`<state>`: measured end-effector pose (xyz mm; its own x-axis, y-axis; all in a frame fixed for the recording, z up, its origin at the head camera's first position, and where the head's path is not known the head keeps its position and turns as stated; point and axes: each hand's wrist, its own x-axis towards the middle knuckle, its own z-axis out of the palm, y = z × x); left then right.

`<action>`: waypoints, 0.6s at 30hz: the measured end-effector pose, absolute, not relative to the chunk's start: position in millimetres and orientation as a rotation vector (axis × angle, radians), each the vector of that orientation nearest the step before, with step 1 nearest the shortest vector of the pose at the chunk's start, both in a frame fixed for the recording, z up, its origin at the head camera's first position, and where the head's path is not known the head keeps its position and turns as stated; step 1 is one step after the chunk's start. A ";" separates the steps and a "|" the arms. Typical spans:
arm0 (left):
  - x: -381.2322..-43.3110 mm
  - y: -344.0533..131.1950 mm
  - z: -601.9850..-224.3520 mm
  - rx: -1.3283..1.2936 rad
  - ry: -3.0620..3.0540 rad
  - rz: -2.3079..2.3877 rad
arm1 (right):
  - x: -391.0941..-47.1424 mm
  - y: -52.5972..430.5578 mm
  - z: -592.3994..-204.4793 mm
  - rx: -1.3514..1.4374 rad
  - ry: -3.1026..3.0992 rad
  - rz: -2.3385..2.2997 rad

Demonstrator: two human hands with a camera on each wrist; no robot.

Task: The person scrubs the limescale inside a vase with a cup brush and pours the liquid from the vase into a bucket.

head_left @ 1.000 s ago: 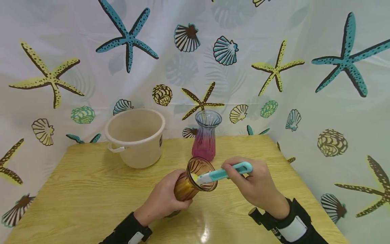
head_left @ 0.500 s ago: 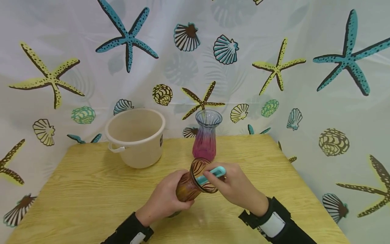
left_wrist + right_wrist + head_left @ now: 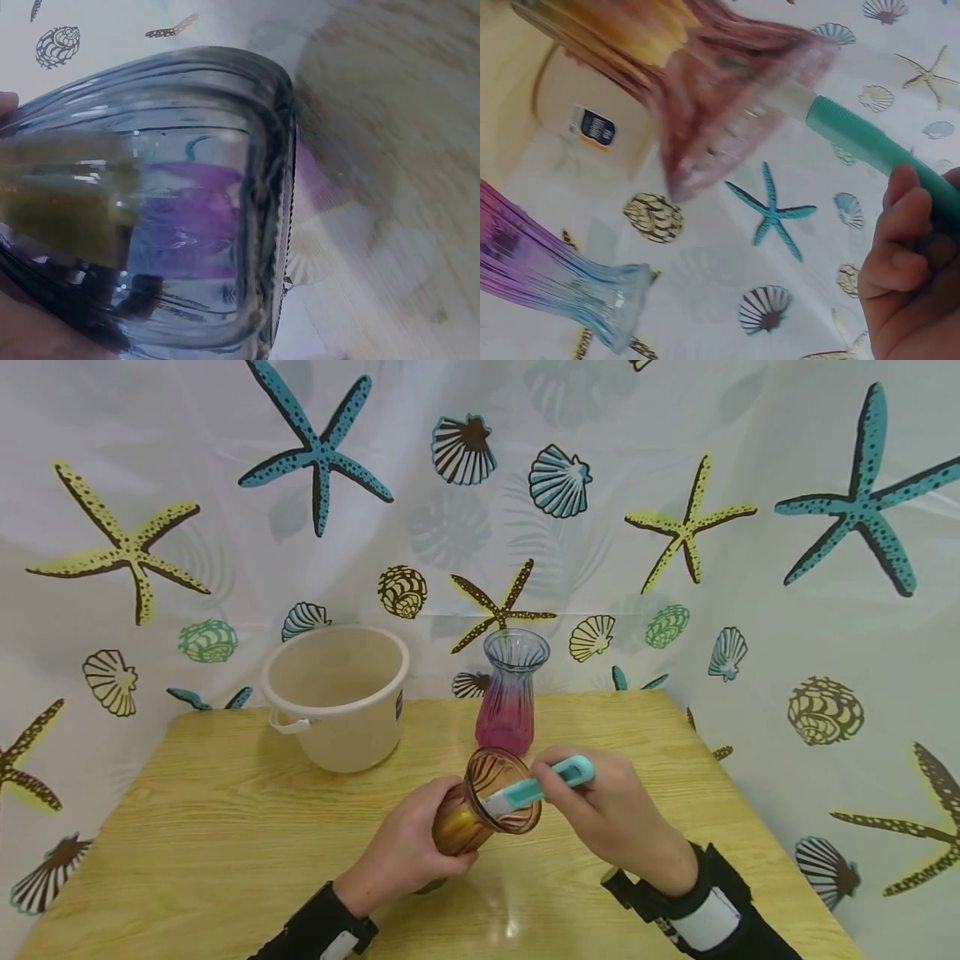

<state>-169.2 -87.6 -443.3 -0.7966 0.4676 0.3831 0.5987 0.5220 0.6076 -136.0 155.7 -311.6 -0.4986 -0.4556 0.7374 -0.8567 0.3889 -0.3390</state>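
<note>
My left hand (image 3: 408, 843) grips an amber glass vase (image 3: 459, 823) round its body, tilted with its flared mouth towards the right hand. In the left wrist view the thick clear base of the vase (image 3: 262, 202) fills much of the picture. My right hand (image 3: 600, 806) holds the teal handle of a bottle brush (image 3: 528, 792), whose white neck reaches into the vase mouth. Through the glass, a yellow sponge head (image 3: 67, 199) shows inside. A purple patch shows beside it, and I cannot tell whether it belongs to the brush.
Behind the hands a blue-to-pink glass vase (image 3: 506, 714) stands upright on the wooden table (image 3: 225, 827). A cream bucket (image 3: 348, 727) with a handle stands back left. A white curtain (image 3: 480, 527) printed with starfish and shells surrounds the table's back and sides.
The right hand first pushed the brush deeper into the amber vase, then drew it partway back out to the right. The left hand with the vase has hardly moved.
</note>
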 end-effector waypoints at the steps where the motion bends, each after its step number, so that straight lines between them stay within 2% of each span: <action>1: -169.5 -87.7 -443.2 -0.912 -2.589 -1.138 | -134.8 156.8 -308.4 1.114 -2.085 0.976; 9: -171.7 -88.2 -441.3 -0.898 -2.599 -1.151 | -134.7 157.4 -304.4 1.106 -2.030 1.020; 18: -174.0 -85.9 -442.8 -0.928 -2.598 -1.149 | -150.4 144.9 -331.1 1.113 -2.311 1.040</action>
